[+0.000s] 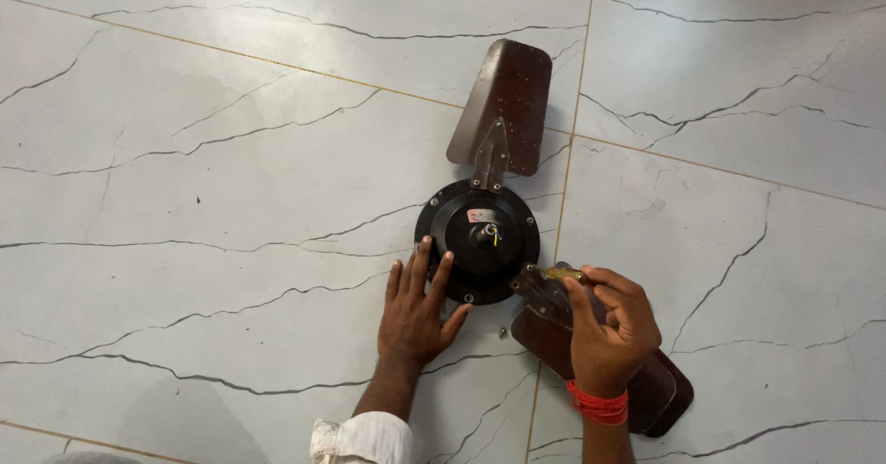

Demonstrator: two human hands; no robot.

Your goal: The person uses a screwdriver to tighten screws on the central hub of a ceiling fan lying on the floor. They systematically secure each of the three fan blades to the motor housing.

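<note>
A dark brown ceiling fan lies on the floor, its round black motor housing (478, 239) facing up. One blade (503, 106) points away from me on its metal bracket. Near me lie two stacked blades (657, 392), their bracket at the housing's rim. My left hand (417, 312) rests flat on the floor, fingers spread, fingertips touching the housing's near-left edge. My right hand (609, 327) is closed around a screwdriver (559, 273) with a yellowish handle; its tip meets the blade bracket beside the housing. A red thread band circles that wrist.
A small loose screw (503, 333) lies on the floor between my hands. The floor is large white marble-look tile (212, 150) with dark veins and thin grout lines. A white rolled sleeve (362, 438) covers my left forearm.
</note>
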